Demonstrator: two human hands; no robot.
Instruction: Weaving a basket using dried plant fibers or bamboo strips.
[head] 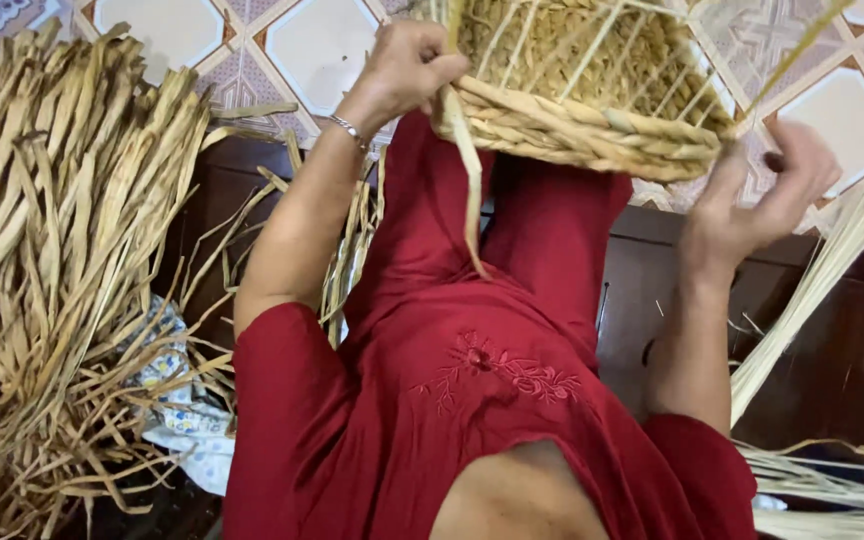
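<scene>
Woven straw basket [592,120], half-made, resting on the person's red-clad lap above a dark wooden bench [832,340]. Left hand [407,65] clenched on a loose straw strand [467,160] at the basket's near rim; right hand [762,195] released, fingers spread, just beside the rim's other end. Heap of dried straw strips [62,260] at the bench's left edge.

The left hand [407,70] is closed around a flat dried straw strand [468,170] at the rim of a half-woven straw basket [592,125]. The right hand [767,195], fingers loosely spread, hovers just below the basket's other edge. A heap of dried straw strips [62,250] lies well left of the left hand.
</scene>
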